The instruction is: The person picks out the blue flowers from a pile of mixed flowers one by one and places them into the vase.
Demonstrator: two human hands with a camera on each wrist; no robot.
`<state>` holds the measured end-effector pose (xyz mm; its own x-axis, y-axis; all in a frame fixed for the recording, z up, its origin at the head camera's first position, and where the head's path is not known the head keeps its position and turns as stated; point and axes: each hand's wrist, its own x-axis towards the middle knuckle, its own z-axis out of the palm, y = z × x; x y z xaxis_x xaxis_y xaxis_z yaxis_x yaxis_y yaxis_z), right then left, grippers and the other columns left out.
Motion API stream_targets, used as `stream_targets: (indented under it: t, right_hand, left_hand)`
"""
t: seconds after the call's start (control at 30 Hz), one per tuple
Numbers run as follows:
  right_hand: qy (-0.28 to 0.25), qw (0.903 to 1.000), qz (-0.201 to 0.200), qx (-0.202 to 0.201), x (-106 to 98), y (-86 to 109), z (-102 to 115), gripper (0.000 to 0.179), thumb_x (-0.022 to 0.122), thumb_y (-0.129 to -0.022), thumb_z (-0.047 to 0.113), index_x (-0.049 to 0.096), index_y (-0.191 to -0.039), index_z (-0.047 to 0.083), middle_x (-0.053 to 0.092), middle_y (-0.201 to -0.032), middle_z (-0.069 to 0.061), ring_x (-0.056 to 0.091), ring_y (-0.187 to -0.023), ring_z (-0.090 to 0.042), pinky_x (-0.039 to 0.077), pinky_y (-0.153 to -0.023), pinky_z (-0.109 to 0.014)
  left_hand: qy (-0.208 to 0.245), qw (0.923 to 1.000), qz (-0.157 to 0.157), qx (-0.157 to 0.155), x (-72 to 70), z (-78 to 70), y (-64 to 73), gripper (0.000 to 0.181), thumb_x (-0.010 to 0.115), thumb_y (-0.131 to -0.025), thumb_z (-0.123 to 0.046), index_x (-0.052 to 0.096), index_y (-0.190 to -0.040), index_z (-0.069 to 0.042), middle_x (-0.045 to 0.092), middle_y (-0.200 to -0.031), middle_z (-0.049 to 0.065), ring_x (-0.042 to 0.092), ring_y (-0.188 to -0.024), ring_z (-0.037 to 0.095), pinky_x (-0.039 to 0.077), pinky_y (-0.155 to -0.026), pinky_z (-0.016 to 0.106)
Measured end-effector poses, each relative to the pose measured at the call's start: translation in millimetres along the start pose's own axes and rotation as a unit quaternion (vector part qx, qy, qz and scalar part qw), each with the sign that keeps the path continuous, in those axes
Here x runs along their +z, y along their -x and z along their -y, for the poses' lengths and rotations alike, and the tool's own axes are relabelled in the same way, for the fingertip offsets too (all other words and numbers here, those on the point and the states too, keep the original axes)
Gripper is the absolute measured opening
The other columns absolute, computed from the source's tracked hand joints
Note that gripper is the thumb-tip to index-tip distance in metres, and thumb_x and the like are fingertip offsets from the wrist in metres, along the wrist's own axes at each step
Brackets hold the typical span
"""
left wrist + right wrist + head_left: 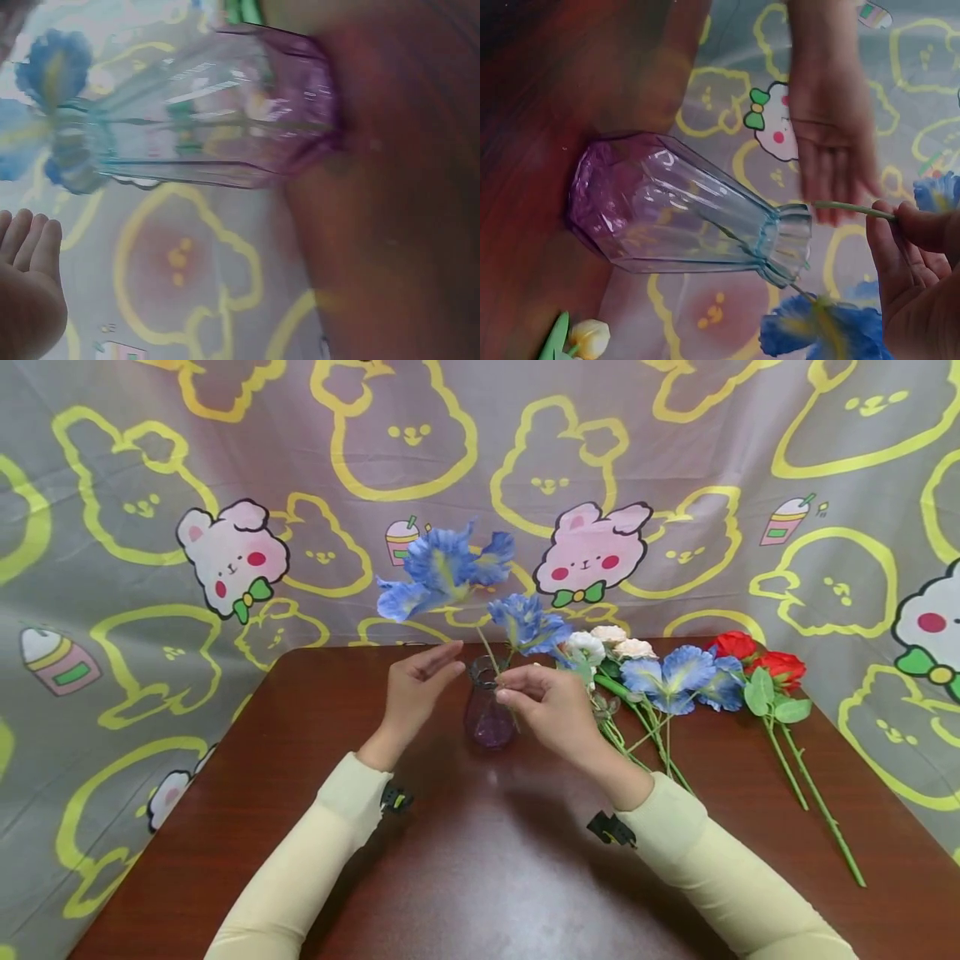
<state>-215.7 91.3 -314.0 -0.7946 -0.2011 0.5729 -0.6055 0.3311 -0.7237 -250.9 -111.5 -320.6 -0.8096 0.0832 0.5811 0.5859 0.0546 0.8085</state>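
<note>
Over the brown table (pixel 465 868), I'd keep the likely light, bendy blue flower (pixel 438 568) stem-held: right hand (pixel 553 706) pinching, left hand (pixel 418 692) straight-fingered.

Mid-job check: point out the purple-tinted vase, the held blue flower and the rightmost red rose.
Purple-tinted vase (pixel 656 202): right wrist view, wall of its body.
Held blue flower (pixel 438 567): head view, its petals.
Rightmost red rose (pixel 783 668): head view, its bloom.

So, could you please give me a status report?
Right hand pinching blue flower by its stem. Left hand empty, beside vase. Another blue flower already in vase mouth.
</note>
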Motion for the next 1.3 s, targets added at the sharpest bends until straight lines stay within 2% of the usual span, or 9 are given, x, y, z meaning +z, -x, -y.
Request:
stream_targets:
  t: [0.07,0.17,0.27,0.4,0.5,0.83,1.03,1.2,1.3]
  right_hand:
    - [0.004,1.0000,0.003,-0.004,4,-1.6,-1,0.014,0.076,-0.084,0.004,0.074,-0.097,-0.001,0.074,-0.087,-0.006,0.071,-0.078,-0.014,0.057,-0.069,-0.027]
    - [0.002,0.9999,0.007,-0.011,9,-3.7,-2,0.014,0.076,-0.084,0.004,0.074,-0.097,-0.002,0.074,-0.086,-0.007,0.071,-0.078,-0.015,0.057,-0.069,-0.028]
    - [0.003,0.9999,0.011,-0.010,14,-5.1,-3,0.014,0.076,-0.083,0.004,0.074,-0.096,-0.001,0.074,-0.085,-0.006,0.071,-0.078,-0.015,0.057,-0.069,-0.028]
    - [0.003,0.9998,0.021,0.003,17,-5.2,-3,0.013,0.076,-0.084,0.004,0.074,-0.096,-0.001,0.073,-0.086,-0.006,0.071,-0.079,-0.016,0.057,-0.071,-0.029]
    - [0.000,0.9996,0.025,0.009,20,-4.1,-4,0.014,0.076,-0.084,0.003,0.074,-0.096,-0.002,0.073,-0.086,-0.008,0.071,-0.080,-0.017,0.057,-0.072,-0.029]
    - [0.010,0.9990,0.036,0.024,25,-0.3,-6,0.014,0.075,-0.084,0.004,0.073,-0.097,-0.001,0.074,-0.088,-0.007,0.071,-0.082,-0.017,0.057,-0.072,-0.028]
    - [0.005,0.9986,0.042,0.031,26,0.3,-6,0.013,0.074,-0.085,0.003,0.073,-0.097,-0.002,0.073,-0.089,-0.008,0.071,-0.084,-0.019,0.057,-0.075,-0.031]
    - [0.010,0.9987,0.045,0.021,25,0.3,-7,0.014,0.074,-0.085,0.004,0.073,-0.098,-0.002,0.073,-0.090,-0.008,0.071,-0.084,-0.018,0.056,-0.076,-0.030]
    - [0.010,0.9989,0.042,0.018,23,0.7,-10,0.016,0.075,-0.086,0.008,0.073,-0.099,-0.001,0.073,-0.091,-0.007,0.071,-0.085,-0.017,0.056,-0.076,-0.030]
  left_hand:
    - [0.021,0.9997,-0.004,0.013,0.5,-5.5,-1.8,0.029,0.067,-0.088,0.007,0.063,-0.115,0.015,0.064,-0.114,0.026,0.066,-0.106,0.024,0.053,-0.088,0.030]
    - [0.050,0.9986,-0.010,0.017,0.8,-3.9,-5.9,0.028,0.068,-0.088,0.003,0.065,-0.115,0.012,0.067,-0.110,0.023,0.067,-0.102,0.018,0.053,-0.089,0.034]
    - [0.103,0.9945,-0.013,-0.008,2.4,-5.6,-7.7,0.031,0.068,-0.089,0.001,0.063,-0.118,0.013,0.070,-0.107,0.018,0.068,-0.100,0.020,0.053,-0.089,0.039]
    - [0.179,0.9832,-0.014,-0.034,5.9,-13.0,-8.3,0.034,0.066,-0.091,0.001,0.059,-0.120,0.016,0.072,-0.105,0.013,0.068,-0.100,0.025,0.053,-0.088,0.041]
    - [0.209,0.9766,-0.017,-0.048,7.5,-18.4,-8.5,0.031,0.065,-0.092,0.001,0.061,-0.119,0.015,0.072,-0.103,0.012,0.069,-0.098,0.026,0.053,-0.087,0.040]
    - [0.248,0.9646,-0.042,-0.078,8.3,-19.7,-8.0,0.019,0.062,-0.094,0.001,0.068,-0.109,0.008,0.073,-0.093,0.012,0.071,-0.089,0.024,0.055,-0.083,0.038]
    - [0.248,0.9654,-0.035,-0.073,6.6,-17.6,-7.9,0.015,0.063,-0.094,0.000,0.071,-0.105,0.005,0.073,-0.092,0.012,0.071,-0.086,0.023,0.056,-0.079,0.035]
    - [0.247,0.9661,-0.031,-0.068,5.3,-18.2,-8.8,0.014,0.062,-0.093,0.001,0.073,-0.103,0.001,0.073,-0.091,0.012,0.072,-0.086,0.023,0.057,-0.078,0.034]
    - [0.246,0.9666,-0.032,-0.064,3.0,-20.1,-11.2,0.015,0.062,-0.093,0.002,0.073,-0.104,0.004,0.073,-0.092,0.012,0.072,-0.085,0.023,0.056,-0.078,0.035]
